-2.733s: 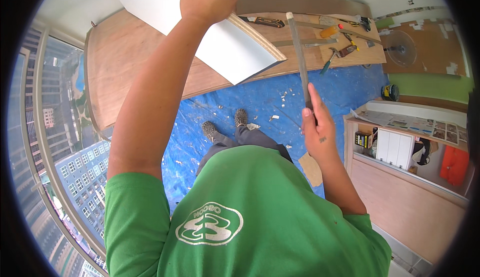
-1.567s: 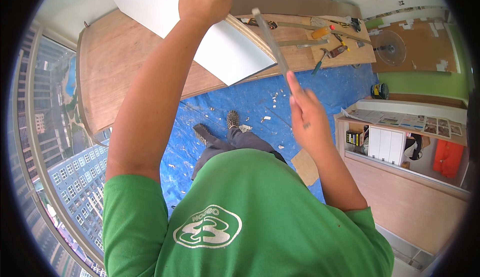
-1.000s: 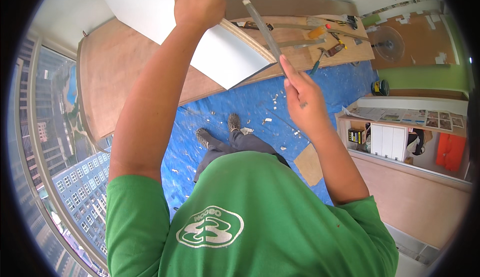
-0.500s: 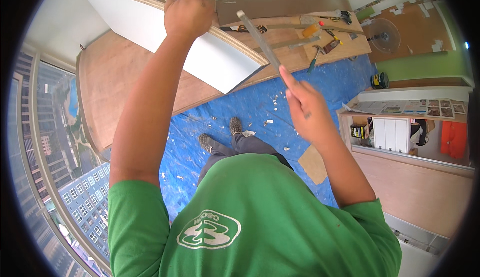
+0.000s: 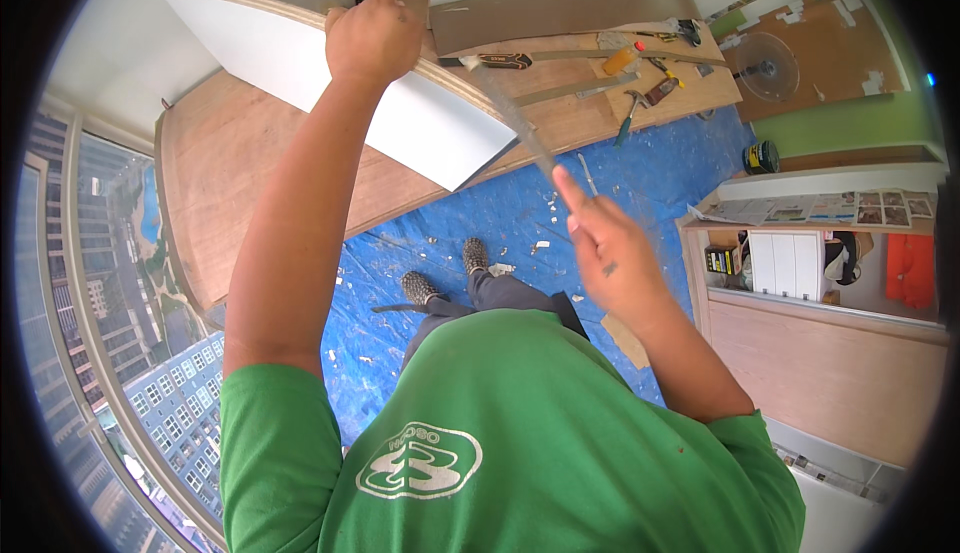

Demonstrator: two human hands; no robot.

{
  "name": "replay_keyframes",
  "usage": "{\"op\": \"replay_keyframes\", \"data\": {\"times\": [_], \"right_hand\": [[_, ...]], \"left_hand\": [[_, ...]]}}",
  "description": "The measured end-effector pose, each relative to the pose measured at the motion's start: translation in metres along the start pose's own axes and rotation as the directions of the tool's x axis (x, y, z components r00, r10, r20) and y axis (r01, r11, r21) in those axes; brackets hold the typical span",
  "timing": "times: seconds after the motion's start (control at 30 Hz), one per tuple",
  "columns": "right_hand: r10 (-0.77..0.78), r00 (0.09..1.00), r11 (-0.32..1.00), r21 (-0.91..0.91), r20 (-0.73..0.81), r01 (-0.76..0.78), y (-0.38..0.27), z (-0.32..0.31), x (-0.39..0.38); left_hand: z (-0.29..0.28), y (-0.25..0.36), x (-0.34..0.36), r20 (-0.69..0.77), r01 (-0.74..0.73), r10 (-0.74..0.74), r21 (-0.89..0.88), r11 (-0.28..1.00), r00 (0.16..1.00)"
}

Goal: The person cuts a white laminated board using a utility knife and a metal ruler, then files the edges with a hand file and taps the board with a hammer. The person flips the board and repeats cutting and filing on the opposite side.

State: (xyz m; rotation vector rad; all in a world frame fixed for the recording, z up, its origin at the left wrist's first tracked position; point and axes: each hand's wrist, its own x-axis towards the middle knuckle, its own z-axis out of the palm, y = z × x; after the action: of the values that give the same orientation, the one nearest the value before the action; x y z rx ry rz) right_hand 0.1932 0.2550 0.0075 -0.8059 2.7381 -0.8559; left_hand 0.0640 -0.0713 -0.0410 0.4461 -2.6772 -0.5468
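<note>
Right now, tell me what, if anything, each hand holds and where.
The right hand holds a long grey bar by its near end. The left hand is on the upper edge of the white board; whether it grips cannot be told.

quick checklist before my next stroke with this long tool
1. Left hand gripping the top edge of the white board: ok.
2. Right hand holding the long tool: ok.
3. Tool touching the board's edge: cannot tell; they overlap in this view.
4. Left hand apart from the tool's tip: ok.
5. Hammer well back from the table's front edge: not ok, its handle reaches there.
6. Floor sheet free of scraps near the shoes: not ok.
</note>
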Motion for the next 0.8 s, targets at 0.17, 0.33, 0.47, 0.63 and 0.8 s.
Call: {"op": "replay_keyframes", "data": {"times": [0.17,0.33,0.47,0.63,0.8], "right_hand": [[-0.065,0.995,0.998,-0.029,-0.074,0.063,0.016,0.011,0.052],[-0.036,0.997,0.999,0.005,-0.07,0.036,0.004,-0.001,0.033],[-0.026,0.999,1.0,0.011,-0.024,0.026,-0.006,0.006,0.013],[0.047,0.998,0.996,0.084,-0.031,-0.044,0.032,0.008,0.082],[0.282,0.941,0.781,0.524,0.188,-0.339,0.035,0.0,0.088]], "left_hand": [[0.004,-0.004,-0.001,-0.017,-0.023,0.024,0.022,0.999,1.0],[0.008,-0.011,0.0,-0.103,-0.061,0.065,0.035,0.997,0.993],[0.011,-0.01,0.002,-0.052,-0.042,0.043,0.023,0.999,0.998],[0.007,-0.007,0.002,-0.08,-0.051,0.054,0.033,0.998,0.995],[0.002,-0.004,0.001,-0.028,-0.006,0.006,0.001,1.0,1.0]]}}
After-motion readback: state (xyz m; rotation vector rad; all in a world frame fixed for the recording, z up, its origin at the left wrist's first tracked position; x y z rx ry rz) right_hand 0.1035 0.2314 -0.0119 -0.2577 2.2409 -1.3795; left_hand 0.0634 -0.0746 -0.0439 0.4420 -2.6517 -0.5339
